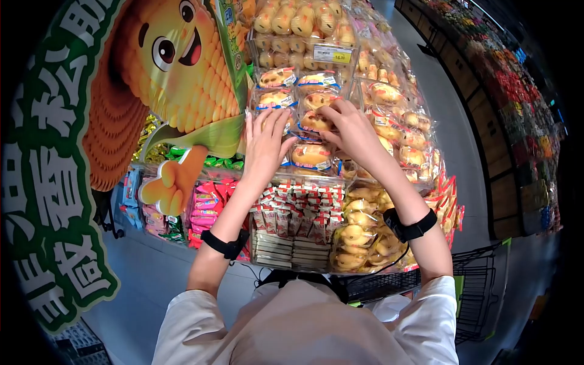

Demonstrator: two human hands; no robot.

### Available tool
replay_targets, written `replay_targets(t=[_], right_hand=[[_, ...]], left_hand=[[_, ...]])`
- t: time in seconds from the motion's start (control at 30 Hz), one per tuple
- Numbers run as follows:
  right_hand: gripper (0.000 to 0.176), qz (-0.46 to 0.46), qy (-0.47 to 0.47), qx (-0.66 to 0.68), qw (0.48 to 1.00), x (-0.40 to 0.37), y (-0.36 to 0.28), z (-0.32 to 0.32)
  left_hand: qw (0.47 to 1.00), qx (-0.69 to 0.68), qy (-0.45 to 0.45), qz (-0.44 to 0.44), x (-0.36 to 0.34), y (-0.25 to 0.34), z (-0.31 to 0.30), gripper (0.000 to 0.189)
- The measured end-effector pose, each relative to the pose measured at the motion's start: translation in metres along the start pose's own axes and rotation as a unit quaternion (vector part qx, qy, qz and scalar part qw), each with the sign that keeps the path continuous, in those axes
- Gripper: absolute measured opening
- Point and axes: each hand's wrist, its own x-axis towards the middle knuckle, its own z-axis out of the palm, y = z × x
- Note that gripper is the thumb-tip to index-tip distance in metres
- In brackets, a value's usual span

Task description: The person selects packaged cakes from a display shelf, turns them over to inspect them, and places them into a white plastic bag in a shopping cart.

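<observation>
A: Where are the hands?

B: The left hand (264,146) reaches over the left column of bread packs (274,100), its fingers long and slightly spread, the thumb out wide. Whether it grips anything underneath, I cannot tell.

A: And the right?

B: The right hand (354,129) is narrower, fingers bent over a wrapped bread pack (314,121) in the neighbouring column. It seems to touch the pack, but I cannot tell whether the pinch is firm.

A: How would you handle that pack?

B: Lightly. Bread like that probably dents, so I'd favour the edges of the wrap over the soft middle. The packs lie close, and film may catch on film; the left palm could steady the neighbours.

A: What sits around it?

B: Another pack (310,156) lies just nearer the body, within the same clear bin (304,179). I'd mind the knuckles on its walls.

A: Farther out?

B: A price card (332,53) stands at the far end, with bagged rolls (302,22) beyond. Nearer the body are red-and-white wrapped sticks (298,210), with yellow packs (356,236) to their right.

A: And left?

B: A big corn cutout (188,76). I'd give it elbow room.
</observation>
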Motion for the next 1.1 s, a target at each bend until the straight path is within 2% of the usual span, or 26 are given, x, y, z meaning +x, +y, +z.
replay_targets(t=[0.03,0.13,0.23,0.37,0.47,0.57,0.8,0.9,1.0,1.1], right_hand=[[0.038,0.006,-0.015,0.025,1.0,0.0,-0.004,-0.006],[0.038,-0.011,-0.027,0.101,0.994,-0.004,0.002,-0.011],[0.038,0.044,-0.09,0.169,0.981,-0.001,0.004,-0.021],[0.034,-0.019,-0.034,0.105,0.994,0.004,0.005,-0.002],[0.031,-0.029,0.034,0.034,0.998,0.002,-0.003,-0.006],[0.028,-0.027,0.073,0.046,0.996,0.0,-0.009,0.003],[0.03,-0.043,0.009,0.111,0.993,0.001,0.003,0.003],[0.03,-0.047,0.026,0.068,0.996,0.002,0.006,0.012],[0.029,-0.076,0.057,0.0,0.995,0.001,0.006,0.011],[0.025,-0.073,0.08,0.002,0.994,-0.002,0.004,0.008]], left_hand=[[1.0,-0.012,0.009,0.004,0.001,0.0,-0.001,0.055],[0.999,-0.051,0.001,0.004,0.003,-0.004,-0.005,0.051],[0.998,-0.066,-0.001,0.004,0.003,-0.009,-0.008,0.046],[0.996,-0.085,0.004,0.014,0.003,-0.011,-0.004,0.048],[0.996,-0.087,0.006,0.028,0.009,-0.016,-0.003,0.048],[0.995,-0.085,-0.01,0.049,0.014,-0.019,-0.003,0.051],[0.988,-0.138,-0.061,0.028,0.008,-0.013,-0.018,0.058],[0.992,-0.117,-0.03,0.021,0.011,-0.005,-0.017,0.056],[0.994,-0.062,-0.012,0.087,0.027,0.023,-0.022,0.055],[0.99,-0.101,-0.014,0.093,0.039,0.038,-0.007,0.056]])
